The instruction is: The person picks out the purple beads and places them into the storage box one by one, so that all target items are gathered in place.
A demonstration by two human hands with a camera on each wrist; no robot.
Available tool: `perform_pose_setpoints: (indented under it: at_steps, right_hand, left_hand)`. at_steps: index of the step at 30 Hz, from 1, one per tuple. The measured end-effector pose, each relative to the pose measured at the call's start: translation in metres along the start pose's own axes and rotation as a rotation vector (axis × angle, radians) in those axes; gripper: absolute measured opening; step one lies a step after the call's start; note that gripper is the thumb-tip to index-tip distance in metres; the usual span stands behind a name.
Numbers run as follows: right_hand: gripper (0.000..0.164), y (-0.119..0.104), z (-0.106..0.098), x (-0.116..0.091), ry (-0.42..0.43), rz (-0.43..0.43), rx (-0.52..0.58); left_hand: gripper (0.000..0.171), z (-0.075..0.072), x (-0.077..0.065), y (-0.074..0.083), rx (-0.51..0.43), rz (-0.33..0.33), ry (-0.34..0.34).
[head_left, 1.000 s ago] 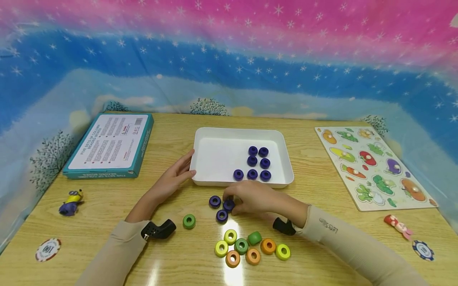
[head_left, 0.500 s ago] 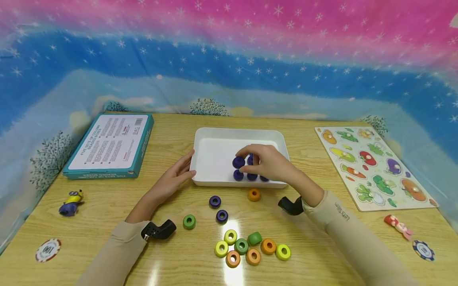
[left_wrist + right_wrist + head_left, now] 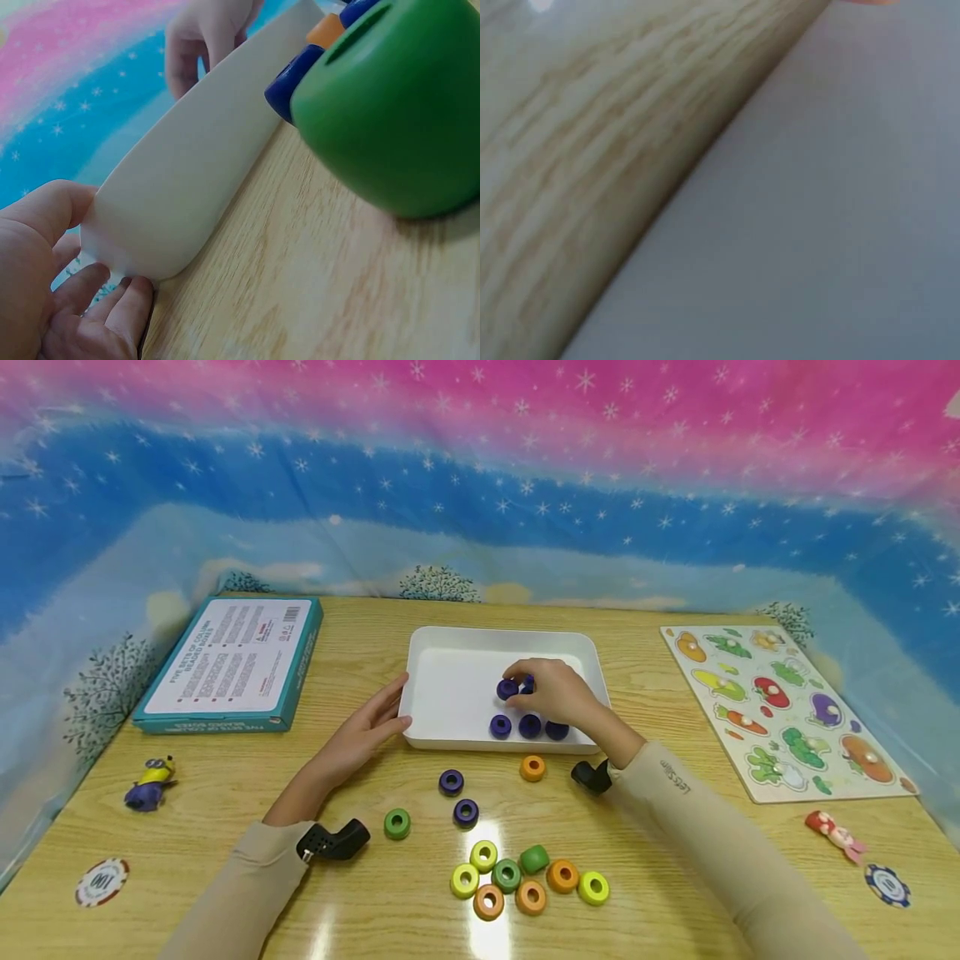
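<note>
My left hand (image 3: pixel 362 727) rests at the left end of a white tray (image 3: pixel 450 746), thumb near the front corner and fingers against the outer wall. In the left wrist view its fingertips touch the tray's end at rim and base. Over the right half of the tray, my right hand (image 3: pixel 551 687) pinches a purple bead (image 3: pixel 507 691) between thumb and fingers. Several purple beads sit in the tray, among them a front-row bead (image 3: pixel 500 727); others are partly hidden by the hand. Two purple beads, one of them a farther bead (image 3: pixel 451 782), lie on the table before the tray.
A lone orange bead (image 3: pixel 532 767) lies by the tray's front wall, a green bead (image 3: pixel 397 823) farther left. Yellow, green and orange beads cluster nearer. A teal box (image 3: pixel 225 660) stands left, a vegetable puzzle board (image 3: pixel 780 710) right. Small toys and chips lie at both sides.
My right hand took a purple bead from the table group and carried it up into the tray, then shifted slightly right and back. The orange bead came into view. The left hand stayed put.
</note>
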State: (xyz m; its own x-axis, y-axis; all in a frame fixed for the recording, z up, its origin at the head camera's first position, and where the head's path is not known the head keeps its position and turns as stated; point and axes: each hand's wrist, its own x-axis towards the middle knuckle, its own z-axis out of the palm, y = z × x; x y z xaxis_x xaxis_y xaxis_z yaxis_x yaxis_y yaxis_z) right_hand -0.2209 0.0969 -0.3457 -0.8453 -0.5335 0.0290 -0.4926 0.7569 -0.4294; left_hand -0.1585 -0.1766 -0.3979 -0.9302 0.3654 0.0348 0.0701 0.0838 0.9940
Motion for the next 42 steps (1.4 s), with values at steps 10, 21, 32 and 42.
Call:
perform_pose_setpoints:
  at_steps: [10,21,32,42]
  right_hand:
    - [0.034,0.002,0.008,0.007,-0.079,0.007,-0.042]
    - [0.041,0.002,0.004,0.005,-0.093,-0.024,-0.002]
    - [0.033,-0.016,-0.011,-0.017,-0.042,-0.164,0.114]
    - [0.026,-0.047,0.005,-0.043,-0.359,-0.356,0.223]
  left_hand:
    - [0.061,0.001,-0.001,0.001,0.009,-0.007,0.012]
    - [0.061,-0.001,0.0,0.002,0.005,-0.001,0.001]
    - [0.06,0.001,-0.001,0.002,0.008,-0.015,0.016]
    - [0.061,0.0,-0.001,0.001,0.004,-0.012,0.012]
